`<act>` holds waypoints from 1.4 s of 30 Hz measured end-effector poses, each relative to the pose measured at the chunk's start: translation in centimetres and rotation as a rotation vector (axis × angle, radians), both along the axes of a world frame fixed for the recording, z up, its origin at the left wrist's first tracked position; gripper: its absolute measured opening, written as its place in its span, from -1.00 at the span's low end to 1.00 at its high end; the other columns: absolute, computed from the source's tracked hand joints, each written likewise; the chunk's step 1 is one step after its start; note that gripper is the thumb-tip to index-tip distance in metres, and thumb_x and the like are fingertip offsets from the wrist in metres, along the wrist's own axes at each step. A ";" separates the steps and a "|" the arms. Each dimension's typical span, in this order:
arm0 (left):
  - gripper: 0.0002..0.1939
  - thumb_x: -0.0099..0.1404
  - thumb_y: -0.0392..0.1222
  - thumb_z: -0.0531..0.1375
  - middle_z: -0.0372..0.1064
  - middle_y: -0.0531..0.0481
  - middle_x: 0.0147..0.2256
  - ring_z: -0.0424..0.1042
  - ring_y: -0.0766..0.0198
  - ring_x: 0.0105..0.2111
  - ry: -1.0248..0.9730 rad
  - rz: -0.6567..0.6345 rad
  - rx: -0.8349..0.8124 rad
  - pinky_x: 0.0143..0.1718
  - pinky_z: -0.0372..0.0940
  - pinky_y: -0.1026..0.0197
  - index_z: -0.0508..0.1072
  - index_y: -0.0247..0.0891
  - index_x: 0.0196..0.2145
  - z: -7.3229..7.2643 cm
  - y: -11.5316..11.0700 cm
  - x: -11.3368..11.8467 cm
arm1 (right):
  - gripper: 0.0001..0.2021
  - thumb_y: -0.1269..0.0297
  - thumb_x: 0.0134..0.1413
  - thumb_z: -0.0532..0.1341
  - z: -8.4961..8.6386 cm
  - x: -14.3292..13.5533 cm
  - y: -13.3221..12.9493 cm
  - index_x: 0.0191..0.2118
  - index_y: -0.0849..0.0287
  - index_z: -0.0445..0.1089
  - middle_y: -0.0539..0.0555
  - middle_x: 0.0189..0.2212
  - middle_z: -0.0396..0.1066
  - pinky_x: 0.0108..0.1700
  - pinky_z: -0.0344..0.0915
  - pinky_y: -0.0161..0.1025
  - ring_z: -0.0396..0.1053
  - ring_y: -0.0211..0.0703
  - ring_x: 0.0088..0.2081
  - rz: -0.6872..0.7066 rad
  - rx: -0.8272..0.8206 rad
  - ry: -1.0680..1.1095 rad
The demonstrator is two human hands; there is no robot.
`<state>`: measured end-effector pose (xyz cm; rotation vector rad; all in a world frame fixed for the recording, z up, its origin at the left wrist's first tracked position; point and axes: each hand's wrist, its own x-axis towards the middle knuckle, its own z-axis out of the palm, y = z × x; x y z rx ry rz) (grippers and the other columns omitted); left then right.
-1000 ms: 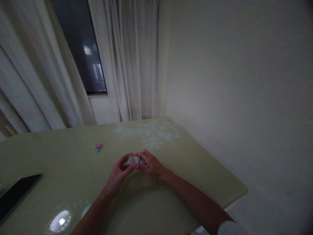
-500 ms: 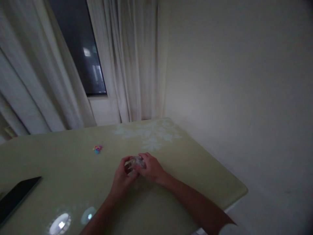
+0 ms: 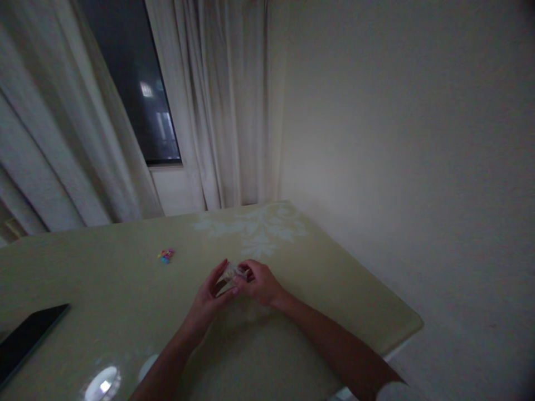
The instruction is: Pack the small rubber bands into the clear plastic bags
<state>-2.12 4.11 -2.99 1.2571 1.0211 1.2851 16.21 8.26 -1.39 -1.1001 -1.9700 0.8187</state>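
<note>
Both hands meet over the near middle of the table and share a small, clear, shiny object [image 3: 230, 272] that looks like thin plastic; its exact kind is too blurred to make out. My left hand [image 3: 209, 292] cups it from the left, thumb below and fingers raised along its far side. From the right, my right hand [image 3: 262, 284] pinches it between thumb and curled fingers, which hide part of it. Farther off to the left, a little cluster of brightly coloured small pieces [image 3: 166, 256] lies on the table, apart from both hands.
The pale green table [image 3: 104, 278] has a white floral pattern near its far corner. A dark flat slab like a tablet [image 3: 31, 340] lies at the left edge. Curtains [image 3: 225, 111] and a dark window [image 3: 137, 83] stand behind; a plain wall [image 3: 397, 139] borders the right.
My left fingers have straightened and risen a little around the clear plastic object. My right fingers have curled tighter on it, and its angle has shifted slightly. The coloured pieces have stayed put.
</note>
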 end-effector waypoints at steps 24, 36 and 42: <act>-0.16 -0.05 -0.10 0.58 0.55 -0.32 0.09 0.59 -0.19 0.01 -0.078 -0.041 -0.135 0.01 0.51 -0.04 0.43 -0.27 0.16 0.0 -0.5 0.2 | -0.51 -0.15 -0.07 0.46 1.1 1.0 -0.1 -0.24 0.21 0.58 0.04 -0.38 0.48 -0.33 0.20 -0.29 0.33 -0.22 -0.40 0.011 0.109 -0.100; -0.15 -0.07 -0.06 0.58 0.57 -0.30 0.06 0.60 -0.18 -0.01 -0.088 -0.061 -0.133 -0.03 0.52 0.01 0.45 -0.26 0.16 -0.3 -0.4 0.3 | -0.54 -0.13 -0.07 0.45 1.5 0.9 -0.4 -0.27 0.22 0.57 0.04 -0.44 0.49 -0.36 0.18 -0.31 0.34 -0.23 -0.43 -0.027 0.085 -0.122; -0.16 -0.01 -0.06 0.56 0.53 -0.35 0.11 0.57 -0.21 0.04 -0.093 -0.061 -0.139 0.02 0.49 -0.03 0.41 -0.27 0.19 -0.1 -0.6 0.5 | -0.56 -0.10 -0.06 0.44 1.7 0.9 -0.6 -0.26 0.22 0.57 0.04 -0.44 0.51 -0.35 0.22 -0.30 0.37 -0.20 -0.42 -0.058 0.086 -0.137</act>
